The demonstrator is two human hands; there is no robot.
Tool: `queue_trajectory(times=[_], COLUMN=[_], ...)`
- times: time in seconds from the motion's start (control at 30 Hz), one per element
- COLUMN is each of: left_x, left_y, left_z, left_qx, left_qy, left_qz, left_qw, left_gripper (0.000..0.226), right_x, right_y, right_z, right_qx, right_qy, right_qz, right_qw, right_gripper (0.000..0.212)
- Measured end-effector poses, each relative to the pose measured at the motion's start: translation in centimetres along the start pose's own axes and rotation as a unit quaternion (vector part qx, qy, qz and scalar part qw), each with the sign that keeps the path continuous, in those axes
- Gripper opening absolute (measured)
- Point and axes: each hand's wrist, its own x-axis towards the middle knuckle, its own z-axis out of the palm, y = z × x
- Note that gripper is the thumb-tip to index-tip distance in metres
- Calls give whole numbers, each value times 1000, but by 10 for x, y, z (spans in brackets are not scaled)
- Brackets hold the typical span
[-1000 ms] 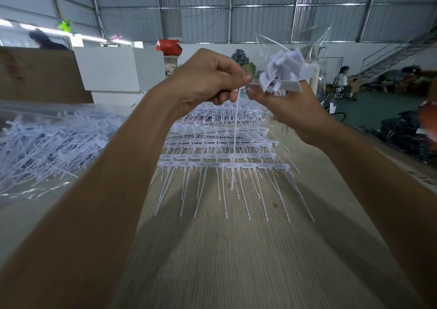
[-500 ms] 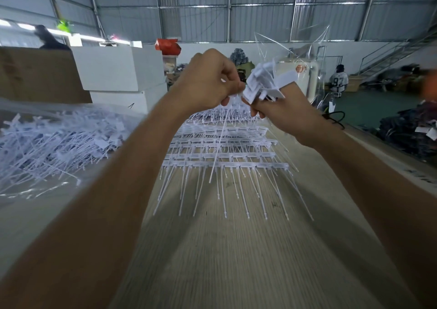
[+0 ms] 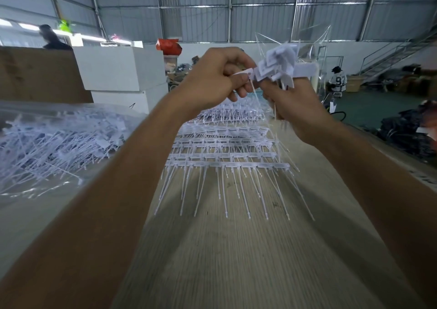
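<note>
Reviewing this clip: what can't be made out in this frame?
Head view only:
- Count of tags in the bundle: they overlap, and the right hand covers their stems.
- Print on the rows of tags: too small.
- Extent of the loose pile: cut by the left edge.
- The single tag inside the left hand: fingers hide its end.
</note>
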Motion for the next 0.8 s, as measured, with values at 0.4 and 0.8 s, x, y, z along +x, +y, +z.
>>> queue_trajectory(times=[0.4, 0.8], left_x=[0, 0], left_y=[7, -7], left_z=[-3, 36], left_qx=[-44, 69], left_qy=[20, -162], left_qz=[-6, -65], left_qw=[999, 982], left_gripper=[22, 48], right_x=[-1, 7], right_y=[-2, -9], right_z=[3, -3], right_qx=[-9, 178], right_qy=[-18, 98], right_qz=[65, 114], right_qw=[998, 972], right_gripper=[9, 48])
